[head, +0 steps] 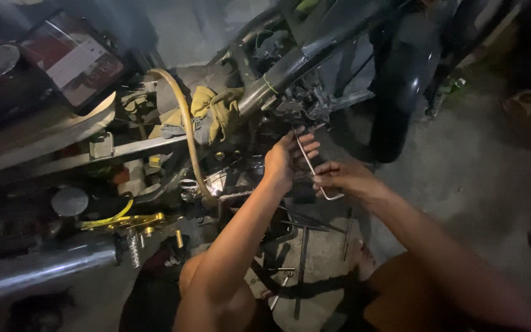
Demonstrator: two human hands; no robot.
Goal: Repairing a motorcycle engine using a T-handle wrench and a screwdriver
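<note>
Motorcycle frame of black tubing (314,49) fills the upper centre. Beneath it, the left hand (287,161) and the right hand (345,178) both clamp a thin L-shaped silver hex key (310,165) at mid-frame, its tip near the engine parts.

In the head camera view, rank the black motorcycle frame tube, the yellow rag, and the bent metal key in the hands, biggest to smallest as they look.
1. black frame tube
2. yellow rag
3. bent metal key, thinnest, held by both the left hand and right hand; it sits nearer the camera, yet looks smallest.
</note>
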